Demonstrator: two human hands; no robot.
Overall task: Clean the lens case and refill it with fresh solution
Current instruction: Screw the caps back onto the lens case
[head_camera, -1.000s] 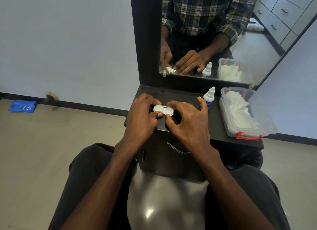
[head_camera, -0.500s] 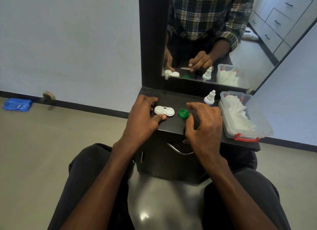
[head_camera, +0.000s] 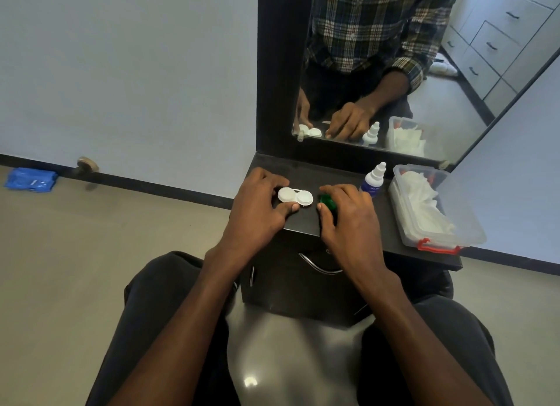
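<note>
A white two-well lens case lies on the dark shelf below the mirror. My left hand holds the case at its left end, thumb at its near edge and fingers behind it. A green cap sits just right of the case. My right hand pinches this cap between thumb and fingers and partly hides it. The small solution bottle, white nozzle and blue label, stands upright behind my right hand.
A clear plastic box with a red latch holds white tissues at the shelf's right end. The mirror rises right behind the shelf. A drawer handle sits below the front edge, above my knees. A blue packet lies on the floor far left.
My right hand drew away from the case with the green cap, set it on the shelf to the right, and now grips it there. My left hand stayed on the case.
</note>
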